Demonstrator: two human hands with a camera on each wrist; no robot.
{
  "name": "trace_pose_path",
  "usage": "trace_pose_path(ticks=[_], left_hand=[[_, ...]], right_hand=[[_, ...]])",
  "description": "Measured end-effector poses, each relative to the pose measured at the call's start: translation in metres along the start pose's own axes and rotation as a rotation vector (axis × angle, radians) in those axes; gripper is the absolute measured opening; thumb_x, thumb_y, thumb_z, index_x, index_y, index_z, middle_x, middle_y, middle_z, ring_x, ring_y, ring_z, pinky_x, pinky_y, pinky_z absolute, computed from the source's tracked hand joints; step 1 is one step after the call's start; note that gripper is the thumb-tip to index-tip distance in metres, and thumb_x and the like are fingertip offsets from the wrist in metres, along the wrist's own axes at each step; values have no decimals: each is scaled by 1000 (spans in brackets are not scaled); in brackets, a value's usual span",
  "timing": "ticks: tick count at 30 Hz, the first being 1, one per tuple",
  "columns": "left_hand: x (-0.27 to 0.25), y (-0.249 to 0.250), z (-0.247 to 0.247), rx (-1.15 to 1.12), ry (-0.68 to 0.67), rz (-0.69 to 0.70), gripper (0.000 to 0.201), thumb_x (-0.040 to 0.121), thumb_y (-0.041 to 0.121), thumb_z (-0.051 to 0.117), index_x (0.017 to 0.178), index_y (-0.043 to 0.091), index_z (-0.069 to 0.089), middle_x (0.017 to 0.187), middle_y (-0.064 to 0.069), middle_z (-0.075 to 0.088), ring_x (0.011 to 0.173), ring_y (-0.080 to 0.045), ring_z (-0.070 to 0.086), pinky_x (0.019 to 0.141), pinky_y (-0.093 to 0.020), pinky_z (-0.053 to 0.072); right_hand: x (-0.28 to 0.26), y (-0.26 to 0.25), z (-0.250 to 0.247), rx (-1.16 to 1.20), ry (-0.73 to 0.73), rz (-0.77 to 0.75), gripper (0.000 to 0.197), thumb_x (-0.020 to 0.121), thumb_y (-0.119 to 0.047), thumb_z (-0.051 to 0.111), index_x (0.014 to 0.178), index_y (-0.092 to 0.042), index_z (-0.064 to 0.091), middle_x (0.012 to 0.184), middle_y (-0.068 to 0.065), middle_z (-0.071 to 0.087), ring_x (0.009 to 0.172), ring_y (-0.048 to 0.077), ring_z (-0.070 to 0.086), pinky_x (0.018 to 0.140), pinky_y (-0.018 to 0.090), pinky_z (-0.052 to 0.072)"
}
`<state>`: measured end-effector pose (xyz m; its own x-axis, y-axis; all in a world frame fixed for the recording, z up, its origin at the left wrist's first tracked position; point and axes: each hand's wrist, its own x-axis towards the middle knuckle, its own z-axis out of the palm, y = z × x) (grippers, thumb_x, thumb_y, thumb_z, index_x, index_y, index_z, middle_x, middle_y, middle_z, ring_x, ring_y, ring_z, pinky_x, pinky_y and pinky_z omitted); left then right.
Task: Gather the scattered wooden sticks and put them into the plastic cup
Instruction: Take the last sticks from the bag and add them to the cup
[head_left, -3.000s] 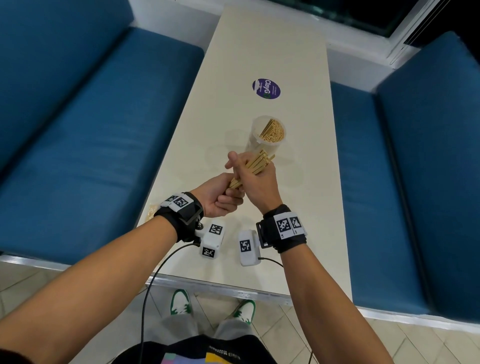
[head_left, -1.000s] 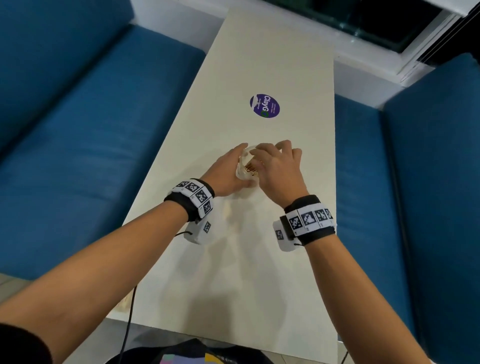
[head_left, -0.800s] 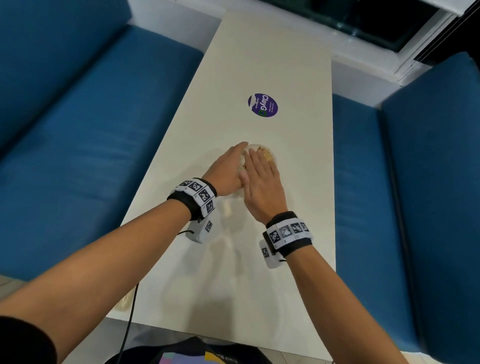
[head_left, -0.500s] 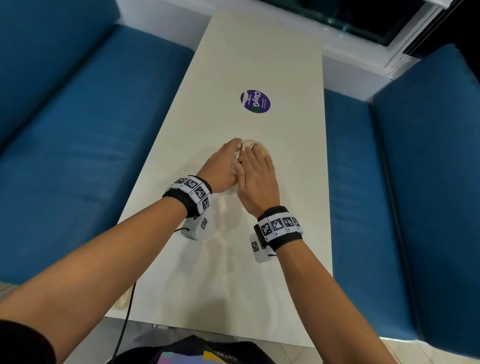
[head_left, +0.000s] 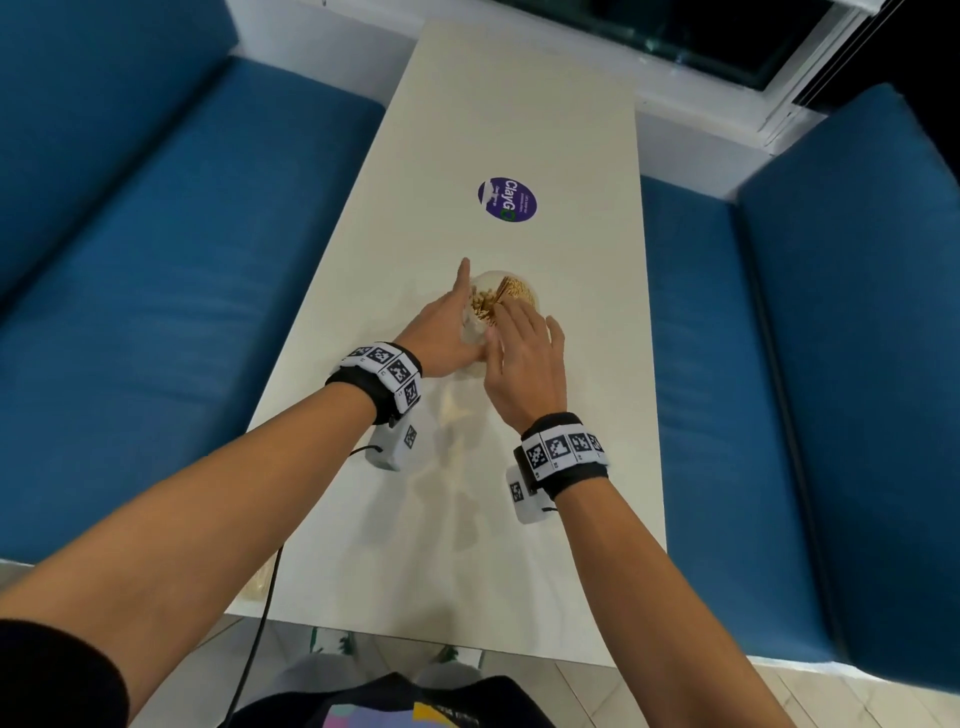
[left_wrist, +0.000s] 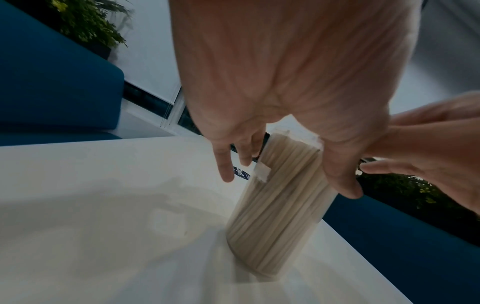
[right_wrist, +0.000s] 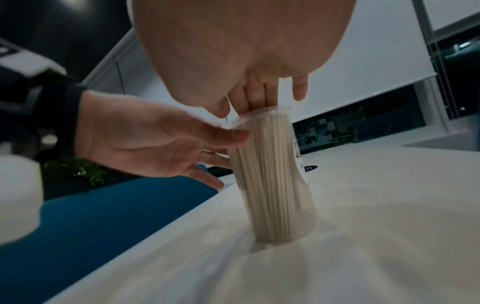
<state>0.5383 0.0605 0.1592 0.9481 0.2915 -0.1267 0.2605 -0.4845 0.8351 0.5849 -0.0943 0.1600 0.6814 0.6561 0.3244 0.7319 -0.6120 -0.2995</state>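
Observation:
A clear plastic cup (head_left: 531, 300) stands upright mid-table, packed with wooden sticks (head_left: 514, 288) whose tips reach its rim. My left hand (head_left: 444, 325) lies against the cup's left side with straight fingers. In the right wrist view the left hand's (right_wrist: 155, 144) thumb touches the cup (right_wrist: 275, 185) just under the rim. My right hand (head_left: 522, 343) hovers flat over the near side of the cup, its straight fingertips (right_wrist: 259, 96) on the stick tips. In the left wrist view the cup (left_wrist: 275, 216) shows between thumb and fingers.
The long white table (head_left: 467, 545) runs away from me between two blue benches (head_left: 156, 312) (head_left: 831, 364). A round purple sticker (head_left: 506, 200) lies beyond the cup. A small pale thing (head_left: 260, 582) sits at the near left table edge, half hidden by my forearm.
Three seconds ago both hands gripped a bundle of sticks beside the cup; that bundle is now in the cup. In the last half second the right hand slid back, uncovering more stick tips.

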Motion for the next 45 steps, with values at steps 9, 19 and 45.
trace_pose_path(ticks=[9,19,45], left_hand=[[-68,-42,-38,55,333,-22,26,96,21,64,121,19,68,110,3,71,98,-14,67,95,-33,54],[-192,-156,-79,288,367,-355,20,91,19,59,106,22,73,104,1,67,102,-20,58,90,-32,46],[-154,-54,-15,-52,213,-197,31,97,48,62,82,23,72,83,6,72,80,-8,64,65,-20,43]], right_hand=[[-33,-65,0,357,234,4,31,89,-4,54,115,-15,68,112,-3,67,110,20,54,93,38,43],[-72,-177,97,610,-470,119,22,91,-6,59,100,-11,78,100,3,77,83,15,64,88,31,53],[-70,-105,20,640,-245,584,8,87,-15,77,90,-8,80,79,5,76,73,20,72,78,35,61]])
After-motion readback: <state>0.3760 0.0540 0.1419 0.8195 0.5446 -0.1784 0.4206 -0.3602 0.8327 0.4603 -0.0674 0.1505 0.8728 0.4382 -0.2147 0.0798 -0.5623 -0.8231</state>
